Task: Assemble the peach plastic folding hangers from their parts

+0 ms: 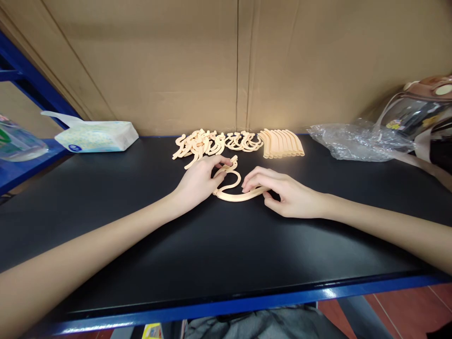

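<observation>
Beige curved pieces that look like clothes hanger parts lie between my hands on the black table. My left hand (pixel 199 181) has thumb and fingers closed on a short hanger piece (pixel 233 165), part of which the fingers hide. Beneath it, a hook-shaped hanger piece (pixel 236 179) curves round toward the near side. My right hand (pixel 282 190) pinches the right end of a long curved hanger arm (pixel 238 197). The left end of this arm meets the hook-shaped piece near my left palm; whether they are joined, I cannot tell.
Behind my hands are a heap of loose beige pieces (pixel 199 142), several hooks (pixel 245 141) and a row of hanger arms (pixel 282 143). A tissue pack (pixel 102 135) stands left; a clear plastic bag (pixel 363 141) and a transparent container (pixel 409 113) are right. Cardboard (pixel 169 61) backs the table (pixel 219 263).
</observation>
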